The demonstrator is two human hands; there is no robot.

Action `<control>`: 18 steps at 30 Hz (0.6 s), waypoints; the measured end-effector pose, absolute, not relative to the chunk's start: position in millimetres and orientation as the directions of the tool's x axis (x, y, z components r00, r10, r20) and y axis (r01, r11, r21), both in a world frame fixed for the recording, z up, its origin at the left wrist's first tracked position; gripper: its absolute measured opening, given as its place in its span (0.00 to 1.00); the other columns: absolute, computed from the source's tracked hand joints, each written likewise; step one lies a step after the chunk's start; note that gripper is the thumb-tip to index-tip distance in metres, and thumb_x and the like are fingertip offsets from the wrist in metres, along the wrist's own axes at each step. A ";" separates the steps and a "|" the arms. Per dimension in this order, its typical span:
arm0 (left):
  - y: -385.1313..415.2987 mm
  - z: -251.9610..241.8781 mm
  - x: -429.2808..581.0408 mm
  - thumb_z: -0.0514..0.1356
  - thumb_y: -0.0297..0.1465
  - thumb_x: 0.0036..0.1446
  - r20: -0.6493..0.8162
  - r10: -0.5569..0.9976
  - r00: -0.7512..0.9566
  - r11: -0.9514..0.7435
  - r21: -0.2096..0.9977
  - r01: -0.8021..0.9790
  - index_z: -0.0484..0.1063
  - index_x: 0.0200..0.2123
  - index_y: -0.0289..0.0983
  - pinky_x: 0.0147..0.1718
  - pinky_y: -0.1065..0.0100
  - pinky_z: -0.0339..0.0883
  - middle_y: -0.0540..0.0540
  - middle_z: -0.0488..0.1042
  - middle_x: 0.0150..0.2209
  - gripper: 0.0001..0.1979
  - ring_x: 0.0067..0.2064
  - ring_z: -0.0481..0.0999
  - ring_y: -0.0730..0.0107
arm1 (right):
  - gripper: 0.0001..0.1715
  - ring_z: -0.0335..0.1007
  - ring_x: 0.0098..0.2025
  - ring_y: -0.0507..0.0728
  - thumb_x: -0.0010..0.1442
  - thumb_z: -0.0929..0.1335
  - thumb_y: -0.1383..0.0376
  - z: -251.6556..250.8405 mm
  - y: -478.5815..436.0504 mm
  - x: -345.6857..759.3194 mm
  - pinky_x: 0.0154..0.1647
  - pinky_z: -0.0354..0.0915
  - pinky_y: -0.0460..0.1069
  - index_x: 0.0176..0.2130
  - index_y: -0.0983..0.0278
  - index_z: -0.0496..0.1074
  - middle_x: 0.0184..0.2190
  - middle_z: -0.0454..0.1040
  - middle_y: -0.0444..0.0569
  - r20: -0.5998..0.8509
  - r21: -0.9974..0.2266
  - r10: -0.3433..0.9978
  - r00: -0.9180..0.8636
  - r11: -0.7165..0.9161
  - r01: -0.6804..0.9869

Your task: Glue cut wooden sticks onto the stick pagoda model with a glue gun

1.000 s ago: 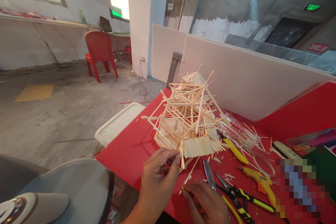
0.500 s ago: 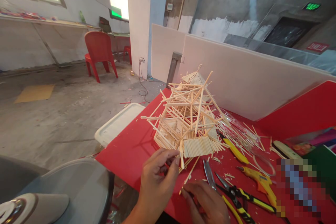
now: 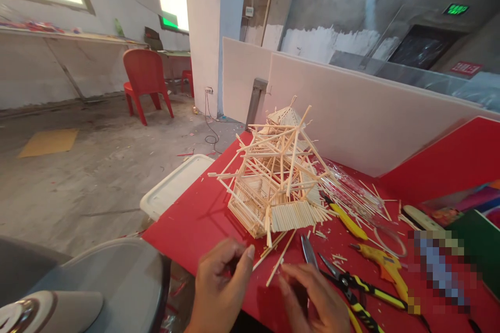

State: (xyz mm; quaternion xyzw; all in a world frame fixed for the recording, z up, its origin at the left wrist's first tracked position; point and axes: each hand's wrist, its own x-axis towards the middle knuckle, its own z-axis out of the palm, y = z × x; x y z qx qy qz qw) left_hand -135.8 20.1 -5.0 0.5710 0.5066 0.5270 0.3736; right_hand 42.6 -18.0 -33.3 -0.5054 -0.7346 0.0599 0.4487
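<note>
A tower-like model of thin wooden sticks [image 3: 279, 166] stands on the red tabletop [image 3: 203, 223], with a row of sticks forming a sloping panel [image 3: 299, 216] low on its front. My left hand [image 3: 222, 283] is in front of the model, apart from it, thumb and forefinger closed together; whatever may be between them is too small to make out. To its right, my right hand [image 3: 312, 296] hovers low over the table, its thumb and forefinger slightly apart. A loose stick [image 3: 279, 260] lies just beyond those fingertips. Pliers [image 3: 308, 252] lie by the right hand.
Yellow-and-black cutters [image 3: 346, 283], a yellow glue gun [image 3: 385, 263] and a yellow-handled tool [image 3: 349, 221] lie on the right. Behind them is a plastic bag of sticks [image 3: 353, 190]. A round grey stool [image 3: 125, 276] and a white lid [image 3: 175, 184] are at the left.
My left hand has drawn back from the model's front post, down and left. My right hand has shifted slightly right, off the loose stick's near end.
</note>
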 end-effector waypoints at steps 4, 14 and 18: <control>1.4 -6.9 -136.0 0.59 0.36 0.60 0.103 0.962 0.255 -0.116 0.992 0.039 0.72 0.19 0.36 0.22 0.72 0.60 0.48 0.67 0.18 0.19 0.22 0.66 0.73 | 0.30 0.76 0.49 0.58 0.62 0.66 0.65 -22.3 -16.6 30.3 0.48 0.73 0.48 0.63 0.60 0.64 0.50 0.77 0.54 0.435 -0.630 0.849 -0.301 0.526 0.572; 14.9 -11.6 -158.3 0.61 0.41 0.57 -0.088 0.974 0.207 0.068 0.992 0.105 0.77 0.24 0.36 0.26 0.71 0.65 0.45 0.75 0.25 0.16 0.28 0.72 0.68 | 0.12 0.76 0.25 0.51 0.66 0.66 0.59 -38.5 -21.3 87.9 0.30 0.72 0.42 0.42 0.57 0.79 0.28 0.80 0.43 0.318 -0.793 0.946 0.056 0.233 0.563; 16.6 -24.4 -152.2 0.62 0.35 0.55 0.137 0.989 0.062 -0.150 0.928 0.341 0.63 0.13 0.37 0.22 0.73 0.59 0.51 0.67 0.19 0.21 0.22 0.64 0.75 | 0.11 0.79 0.29 0.54 0.61 0.70 0.53 -40.4 -31.5 119.2 0.33 0.74 0.46 0.36 0.56 0.81 0.30 0.82 0.44 0.360 -0.669 0.914 0.185 0.115 0.734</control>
